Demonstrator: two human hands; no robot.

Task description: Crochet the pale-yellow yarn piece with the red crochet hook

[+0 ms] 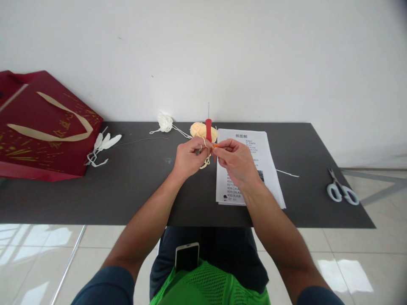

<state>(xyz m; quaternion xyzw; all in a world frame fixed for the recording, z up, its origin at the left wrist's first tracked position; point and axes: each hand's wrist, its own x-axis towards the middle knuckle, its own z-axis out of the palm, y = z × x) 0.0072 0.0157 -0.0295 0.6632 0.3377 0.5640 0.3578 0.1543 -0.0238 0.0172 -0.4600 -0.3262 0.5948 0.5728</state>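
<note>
My left hand (190,159) is closed in a pinch, with cream yarn (206,162) looped around its fingertips and hanging below them. Facing it, my right hand (237,159) pinches a small orange piece (215,146), too small to name. The fingertips of both hands nearly meet. Just beyond them stands a red-handled hook tool (208,129), its thin metal shaft pointing away from me; whether a finger grips it I cannot tell. Behind my left hand rests a pale yellow yarn ball (197,129). Printed sheets (270,169) lie partly beneath my right hand.
A white yarn bundle (165,123) sits by the wall. At the left are white crocheted pieces (106,142) with loose tails and a dark red gift bag (41,127). Scissors (340,190) lie near the table's (311,203) right edge. A phone (187,257) is at my lap.
</note>
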